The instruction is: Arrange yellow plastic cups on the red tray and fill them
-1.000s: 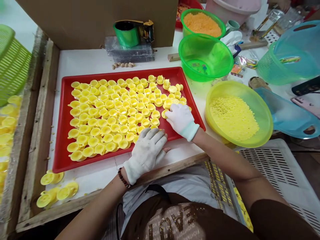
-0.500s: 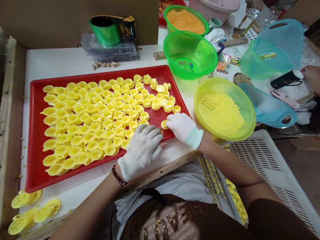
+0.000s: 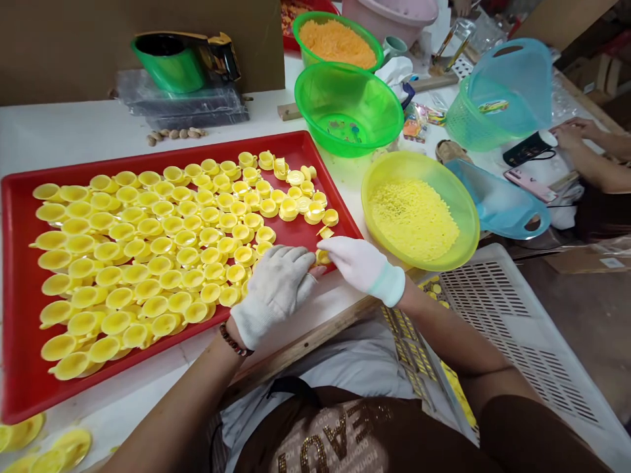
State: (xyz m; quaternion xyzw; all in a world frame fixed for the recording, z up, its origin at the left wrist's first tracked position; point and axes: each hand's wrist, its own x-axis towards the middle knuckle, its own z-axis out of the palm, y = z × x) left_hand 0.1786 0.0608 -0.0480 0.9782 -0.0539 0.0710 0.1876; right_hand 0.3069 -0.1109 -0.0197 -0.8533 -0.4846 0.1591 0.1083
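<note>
While both gloved forearms reach in from the near edge of the tabletop (image 3: 73, 131), the left hand (image 3: 279, 282) lies palm down over the near rim of the red tray (image 3: 20, 381), its fingers loosely bent and released. The right hand (image 3: 359, 263) rests just beside it, wrist low, its fingers (image 3: 335, 246) touching a small yellow cup (image 3: 323, 256) at the tray's near right corner; whether they pinch it cannot be told.

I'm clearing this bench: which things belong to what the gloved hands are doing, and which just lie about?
In hand: left hand, right hand, the yellow cup between them, the rows of yellow cups, the red tray.
Lying about: tape dispenser, green bowl, teal basket, phone.
</note>
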